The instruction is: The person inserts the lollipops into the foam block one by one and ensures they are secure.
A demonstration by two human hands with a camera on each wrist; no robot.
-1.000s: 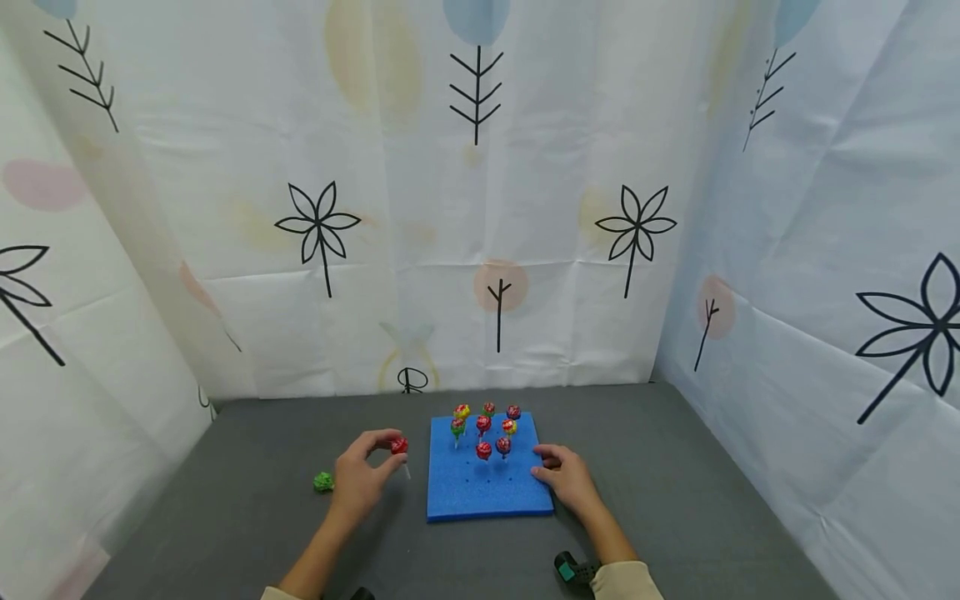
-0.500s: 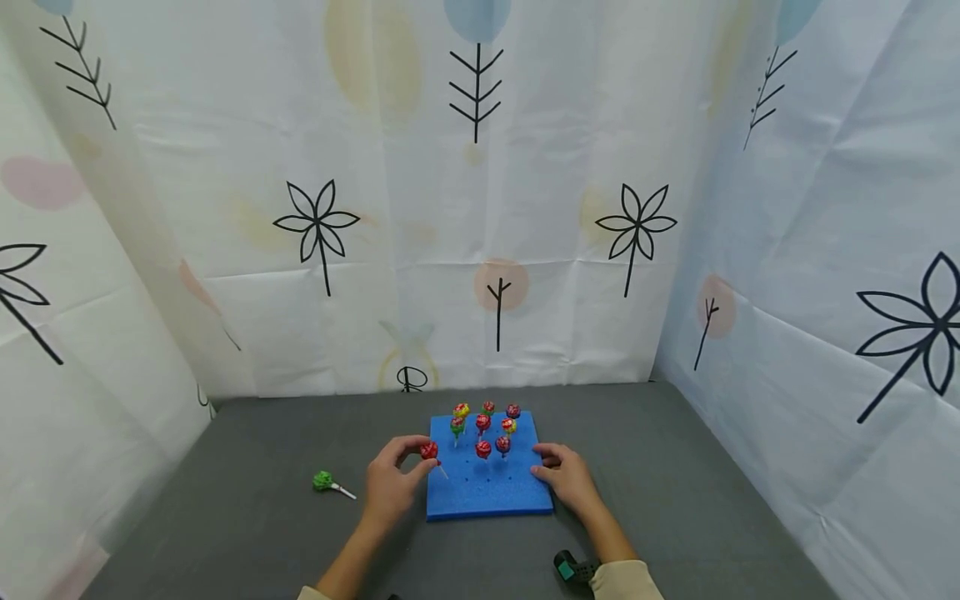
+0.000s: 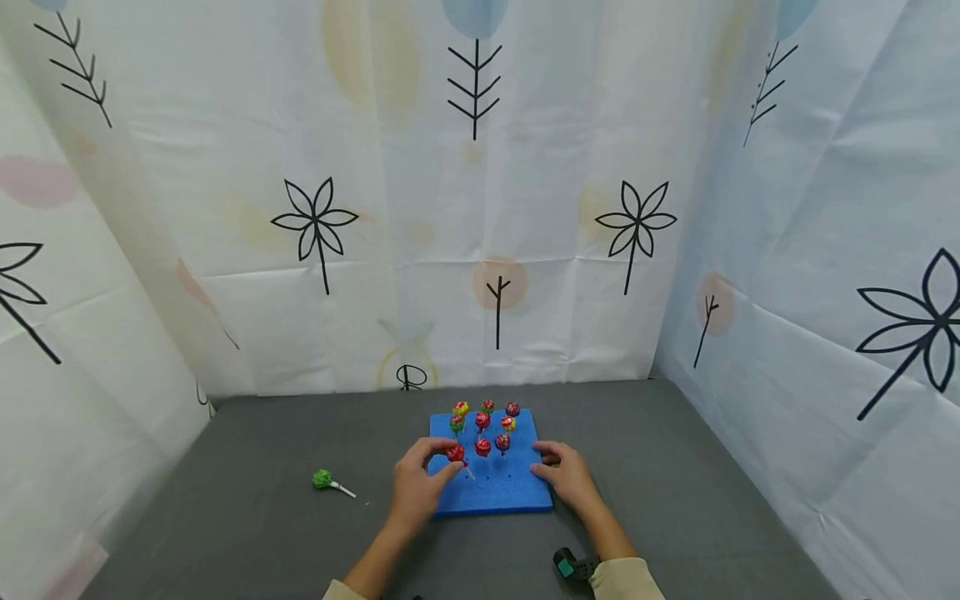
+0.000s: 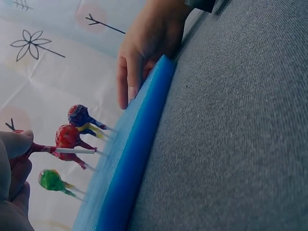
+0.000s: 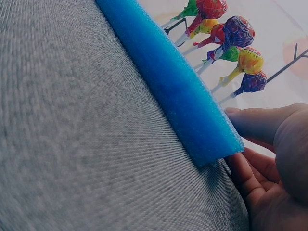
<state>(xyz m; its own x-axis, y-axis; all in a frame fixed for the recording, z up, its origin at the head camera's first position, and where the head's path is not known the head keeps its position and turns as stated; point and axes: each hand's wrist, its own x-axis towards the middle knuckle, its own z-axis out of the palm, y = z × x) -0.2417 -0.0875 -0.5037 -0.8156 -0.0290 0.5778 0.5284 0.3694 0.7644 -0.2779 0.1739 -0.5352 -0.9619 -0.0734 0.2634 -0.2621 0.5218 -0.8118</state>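
My left hand point(image 3: 417, 487) pinches a red-wrapped lollipop point(image 3: 456, 452) by its head, over the left part of a blue foam board point(image 3: 495, 497). The white stick point(image 4: 74, 151) points down and to the right, its tip apart from the foam in the left wrist view. Several wrapped lollipops stand upright in the board's holes, among them a red one point(image 3: 482, 447), a purple one point(image 5: 239, 32) and a green one point(image 4: 50, 180). At the board's right edge, my right hand point(image 3: 567, 477) grips the foam, thumb point(image 5: 236, 111) on top and fingers at the side.
A green lollipop point(image 3: 322, 479) lies on the grey table point(image 3: 262, 517) to the left of the board. Small open holes show in the board's near part. A black device point(image 3: 572, 565) sits at the right wrist. Patterned white curtains point(image 3: 555, 333) enclose the table.
My left hand has carried the red lollipop rightward from beside the board to above it, uncovering the green lollipop's stick. The right hand has stayed at the board's edge.
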